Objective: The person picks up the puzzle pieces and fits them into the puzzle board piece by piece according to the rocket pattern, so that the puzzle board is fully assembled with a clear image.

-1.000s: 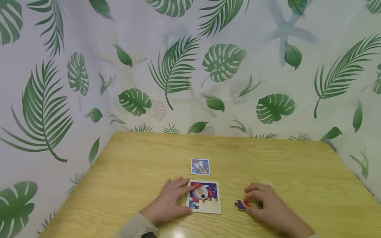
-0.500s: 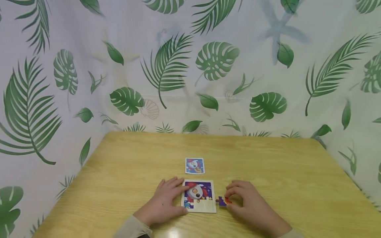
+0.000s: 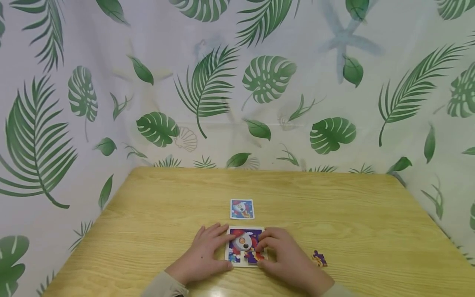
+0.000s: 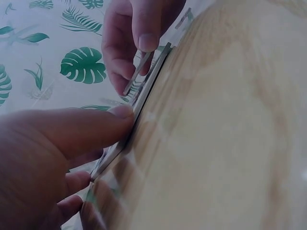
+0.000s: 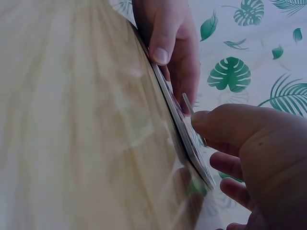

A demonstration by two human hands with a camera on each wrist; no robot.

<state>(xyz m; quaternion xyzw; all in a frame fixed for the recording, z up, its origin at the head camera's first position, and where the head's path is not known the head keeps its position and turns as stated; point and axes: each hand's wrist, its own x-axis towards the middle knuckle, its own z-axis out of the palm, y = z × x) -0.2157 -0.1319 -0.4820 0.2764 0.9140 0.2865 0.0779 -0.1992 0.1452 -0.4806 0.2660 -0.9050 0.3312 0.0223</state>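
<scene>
A square jigsaw board (image 3: 246, 227) with a pale rim lies on the table; its picture is a white-and-red rocket on purple. My left hand (image 3: 203, 256) rests spread at the board's left edge, thumb at the near corner and index finger over the picture. Between thumb and fingers, my right hand (image 3: 285, 260) pinches a purple-and-orange puzzle piece (image 3: 253, 258) over the board's lower right part. In the right wrist view the pinched piece (image 5: 187, 102) is tilted above the board (image 5: 175, 117). The right fingers hide part of the board's right side.
A small picture card (image 3: 242, 209) with the same rocket lies just behind the board. One loose puzzle piece (image 3: 319, 259) is on the wooden table (image 3: 178, 206), right of my right hand. A leaf-patterned curtain (image 3: 222, 95) stands behind the table.
My right hand has carried the puzzle piece leftward from the table to over the board, leaving one loose piece uncovered at the right. The left hand stays at the board's edge.
</scene>
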